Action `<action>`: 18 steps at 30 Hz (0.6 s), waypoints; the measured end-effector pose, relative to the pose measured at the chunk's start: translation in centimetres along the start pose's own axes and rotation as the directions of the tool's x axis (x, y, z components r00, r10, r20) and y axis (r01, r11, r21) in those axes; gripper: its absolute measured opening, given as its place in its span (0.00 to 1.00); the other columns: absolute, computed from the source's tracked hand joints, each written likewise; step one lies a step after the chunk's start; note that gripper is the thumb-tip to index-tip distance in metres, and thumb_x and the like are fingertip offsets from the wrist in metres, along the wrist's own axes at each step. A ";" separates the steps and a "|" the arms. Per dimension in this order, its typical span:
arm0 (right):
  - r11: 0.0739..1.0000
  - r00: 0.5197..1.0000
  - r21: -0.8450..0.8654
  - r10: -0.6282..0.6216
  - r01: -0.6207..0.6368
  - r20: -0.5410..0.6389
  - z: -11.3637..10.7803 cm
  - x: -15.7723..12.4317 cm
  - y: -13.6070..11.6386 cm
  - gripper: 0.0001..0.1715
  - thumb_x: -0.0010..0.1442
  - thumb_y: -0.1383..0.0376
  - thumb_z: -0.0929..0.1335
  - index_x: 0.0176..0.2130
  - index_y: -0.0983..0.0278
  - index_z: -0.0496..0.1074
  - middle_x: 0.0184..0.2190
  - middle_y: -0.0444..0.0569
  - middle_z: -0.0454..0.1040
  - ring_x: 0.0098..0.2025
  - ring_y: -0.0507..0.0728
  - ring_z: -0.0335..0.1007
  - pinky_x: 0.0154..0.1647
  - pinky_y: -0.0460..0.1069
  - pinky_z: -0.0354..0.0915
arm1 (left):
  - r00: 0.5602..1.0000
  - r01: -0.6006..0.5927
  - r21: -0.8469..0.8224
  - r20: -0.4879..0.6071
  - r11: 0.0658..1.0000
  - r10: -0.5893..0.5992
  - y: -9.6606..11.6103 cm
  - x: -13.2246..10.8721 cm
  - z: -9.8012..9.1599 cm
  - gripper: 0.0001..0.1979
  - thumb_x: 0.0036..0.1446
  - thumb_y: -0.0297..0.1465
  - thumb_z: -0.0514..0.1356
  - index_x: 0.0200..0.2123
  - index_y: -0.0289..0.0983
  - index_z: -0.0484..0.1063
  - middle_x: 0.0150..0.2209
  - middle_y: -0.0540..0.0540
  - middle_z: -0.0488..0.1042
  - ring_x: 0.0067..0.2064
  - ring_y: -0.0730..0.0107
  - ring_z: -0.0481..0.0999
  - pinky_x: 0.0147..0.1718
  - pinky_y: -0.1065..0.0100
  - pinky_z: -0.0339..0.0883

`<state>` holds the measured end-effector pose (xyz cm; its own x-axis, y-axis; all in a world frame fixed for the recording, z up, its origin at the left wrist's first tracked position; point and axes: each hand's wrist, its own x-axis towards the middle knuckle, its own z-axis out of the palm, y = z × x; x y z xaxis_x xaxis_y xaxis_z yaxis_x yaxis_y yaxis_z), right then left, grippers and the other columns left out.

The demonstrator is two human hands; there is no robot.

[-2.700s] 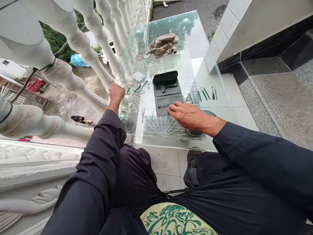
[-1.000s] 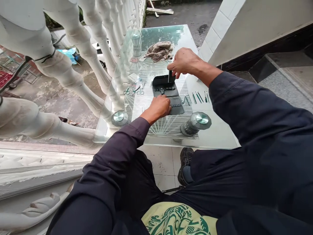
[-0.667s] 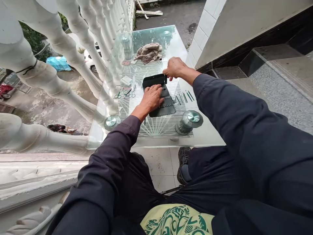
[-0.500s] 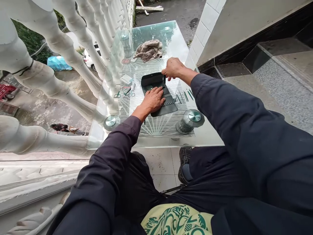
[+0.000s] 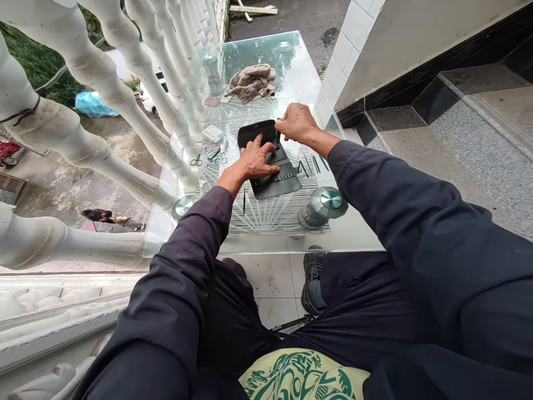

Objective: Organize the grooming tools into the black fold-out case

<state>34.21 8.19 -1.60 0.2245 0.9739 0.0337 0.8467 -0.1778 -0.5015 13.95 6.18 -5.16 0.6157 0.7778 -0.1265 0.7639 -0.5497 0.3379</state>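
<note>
Manicure case (image 5: 275, 190) lies lengthwise away beneath the left hand (image 5: 254, 160), fingers splayed; the right hand (image 5: 297, 123) pinches a slim dark tool (image 5: 278, 136) at the case's far-right edge.

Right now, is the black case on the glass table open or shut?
Open: the black case lies unfolded on the glass table, and its inner row of loops is visible.

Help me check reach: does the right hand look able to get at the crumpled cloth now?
Probably yes: the cloth lies beyond the right hand on the glass table, with nothing visible between, though its fingers seem to pinch a dark tool.
</note>
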 end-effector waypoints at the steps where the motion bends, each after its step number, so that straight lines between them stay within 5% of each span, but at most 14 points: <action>1: 1.000 1.000 -0.013 -0.019 0.019 -0.013 0.1 -0.2 0.0 0.12 0.85 0.69 0.74 0.55 0.80 0.84 0.35 0.63 0.85 0.39 0.64 0.89 0.52 0.53 0.83 | 1.000 -0.001 -0.013 0.002 1.000 0.001 -0.3 0.4 -0.1 0.37 0.70 0.51 0.82 0.76 0.49 0.80 1.00 0.36 0.48 0.94 0.15 0.59 0.90 0.16 0.58; 7: 0.985 0.994 -0.142 -0.106 0.100 -0.033 1.1 1.0 -0.9 0.16 0.84 0.68 0.75 0.62 0.77 0.86 0.42 0.65 0.89 0.51 0.73 0.92 0.63 0.59 0.85 | 0.998 -0.014 -0.051 0.054 0.999 0.017 -2.1 2.0 -0.5 0.44 0.63 0.52 0.85 0.77 0.48 0.79 1.00 0.35 0.47 0.96 0.14 0.54 0.92 0.18 0.55; 13: 0.976 0.980 -0.189 -0.071 0.106 0.183 0.5 3.2 -2.3 0.10 0.77 0.71 0.77 0.42 0.73 0.91 0.22 0.54 0.76 0.35 0.67 0.85 0.44 0.53 0.83 | 0.994 -0.096 -0.096 0.051 0.991 0.101 -3.6 2.2 -0.3 0.41 0.65 0.54 0.82 0.77 0.52 0.80 0.99 0.40 0.53 0.96 0.19 0.56 0.92 0.20 0.56; 18: 0.974 0.949 -0.204 -0.025 0.093 0.314 -0.7 3.7 -2.8 0.12 0.74 0.69 0.83 0.36 0.64 0.89 0.18 0.50 0.74 0.34 0.66 0.83 0.40 0.53 0.81 | 0.997 -0.083 -0.059 0.003 0.995 0.083 -3.2 1.3 0.0 0.39 0.69 0.52 0.80 0.78 0.52 0.80 0.97 0.37 0.60 0.92 0.21 0.65 0.90 0.21 0.61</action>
<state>33.03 12.21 0.48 0.0402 0.9731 -0.2269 0.9446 -0.1110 -0.3088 12.34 8.97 -6.36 0.6778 0.7283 -0.1006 0.6973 -0.5934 0.4021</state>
